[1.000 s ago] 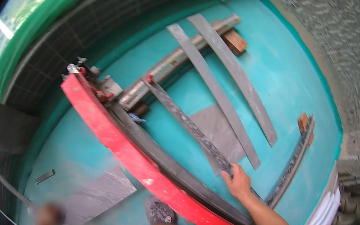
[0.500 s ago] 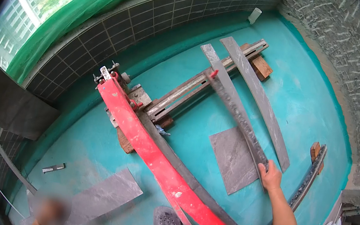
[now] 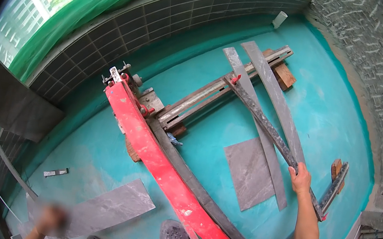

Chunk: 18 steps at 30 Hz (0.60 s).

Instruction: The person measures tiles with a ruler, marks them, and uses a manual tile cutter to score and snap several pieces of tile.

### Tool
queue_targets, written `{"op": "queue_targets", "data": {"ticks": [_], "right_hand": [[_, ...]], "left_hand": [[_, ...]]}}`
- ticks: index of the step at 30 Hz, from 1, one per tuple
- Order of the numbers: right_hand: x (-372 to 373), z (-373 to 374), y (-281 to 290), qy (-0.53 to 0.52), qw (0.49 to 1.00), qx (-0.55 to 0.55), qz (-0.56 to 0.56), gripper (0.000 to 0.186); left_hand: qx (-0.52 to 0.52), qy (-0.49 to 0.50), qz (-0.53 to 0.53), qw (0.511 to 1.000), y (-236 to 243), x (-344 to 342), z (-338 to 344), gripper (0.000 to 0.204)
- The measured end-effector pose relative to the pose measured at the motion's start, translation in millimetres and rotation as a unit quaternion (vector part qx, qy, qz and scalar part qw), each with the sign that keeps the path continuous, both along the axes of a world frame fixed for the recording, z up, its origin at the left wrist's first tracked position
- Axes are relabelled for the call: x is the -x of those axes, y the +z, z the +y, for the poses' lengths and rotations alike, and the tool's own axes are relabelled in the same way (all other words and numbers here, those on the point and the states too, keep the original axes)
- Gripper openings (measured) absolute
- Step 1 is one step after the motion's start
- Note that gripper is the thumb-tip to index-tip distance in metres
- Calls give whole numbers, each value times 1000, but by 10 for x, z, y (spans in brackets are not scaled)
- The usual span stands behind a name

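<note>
As fingers (image 3: 298, 168) curl, the grey strip (image 3: 269, 125) lies inside.

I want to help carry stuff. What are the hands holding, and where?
The right hand grips a long grey strip near its lower end. The left hand is too blurred to tell.

Red tile cutter (image 3: 164, 174); turquoise floor (image 3: 338, 120); grey marbled tile (image 3: 249, 171).

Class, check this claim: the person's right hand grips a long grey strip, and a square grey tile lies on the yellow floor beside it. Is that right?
Not quite. The floor is turquoise, not yellow, as the head view shows. The rest holds: the right hand grips the long grey strip, with the square grey tile beside it.
</note>
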State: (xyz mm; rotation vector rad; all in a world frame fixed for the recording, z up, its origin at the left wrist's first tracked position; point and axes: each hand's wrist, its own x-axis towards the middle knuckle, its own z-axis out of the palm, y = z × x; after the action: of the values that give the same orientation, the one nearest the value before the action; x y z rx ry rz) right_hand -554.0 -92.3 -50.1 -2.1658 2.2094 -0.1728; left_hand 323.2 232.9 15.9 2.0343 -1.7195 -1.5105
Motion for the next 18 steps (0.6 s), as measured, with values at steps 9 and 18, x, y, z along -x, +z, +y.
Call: {"op": "queue_targets", "data": {"ticks": [9,18], "right_hand": [[-222,-383,158,-153,965,-113,-180,59],[-691,-922,7,-81,966,-89,-228,43]], "left_hand": [[102,-58,79,990,114,247,-290,16],[31,-22,159,987,277,476,-632,24]]}}
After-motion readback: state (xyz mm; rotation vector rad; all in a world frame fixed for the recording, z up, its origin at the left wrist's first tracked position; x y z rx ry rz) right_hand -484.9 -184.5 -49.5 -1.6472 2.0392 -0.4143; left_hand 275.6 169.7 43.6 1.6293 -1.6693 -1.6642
